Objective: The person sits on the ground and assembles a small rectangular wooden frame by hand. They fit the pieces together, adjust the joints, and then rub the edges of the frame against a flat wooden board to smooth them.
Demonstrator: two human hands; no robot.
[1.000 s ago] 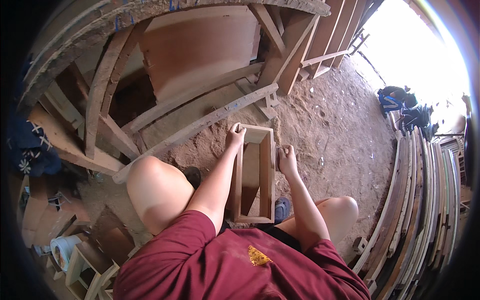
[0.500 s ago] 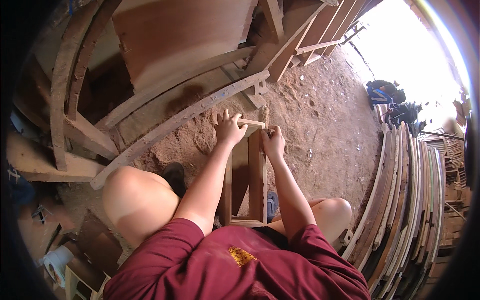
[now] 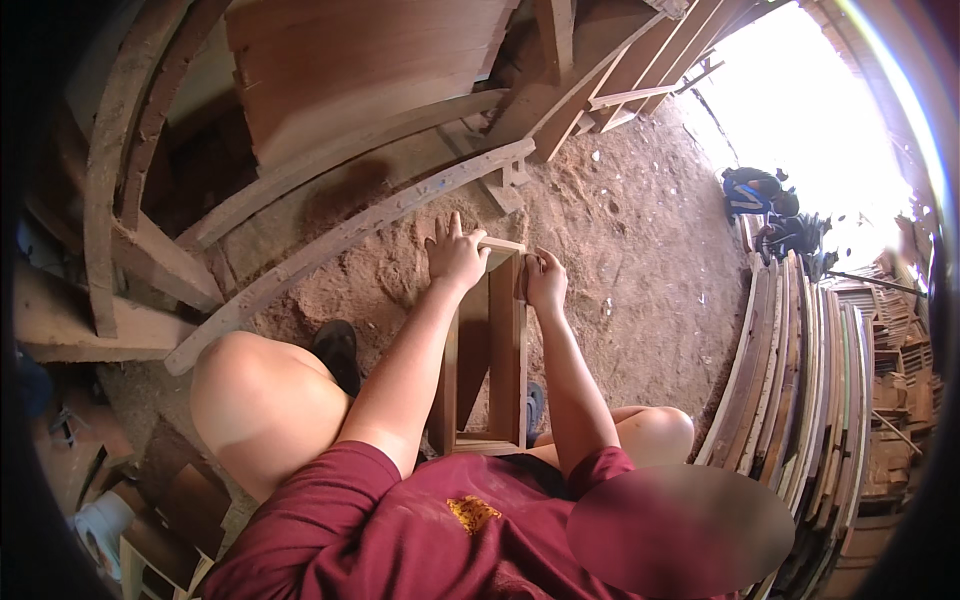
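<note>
Between my knees stands a narrow open wooden frame point(image 3: 521, 370), long and box-like, its far end away from me. My left hand point(image 3: 457, 258) lies at the far left corner with fingers spread and the thumb against the far rail. At the far right corner my right hand point(image 3: 546, 282) is closed, fingers curled and pressed to the outer side of the right rail. A small dark edge shows beside its fingers, but what they pinch is too small to make out.
A curved wooden beam point(image 3: 350, 245) crosses the dusty ground ahead on the left. Long wooden strips point(image 3: 790, 370) are stacked at right. Wooden panels point(image 3: 360, 75) lean at the back, and a dark blue bag point(image 3: 750, 192) sits near the bright opening. Wood offcuts point(image 3: 190, 510) lie lower left.
The view has shifted slightly. Both hands stay at the frame's far corners, the left fingers a little more spread.
</note>
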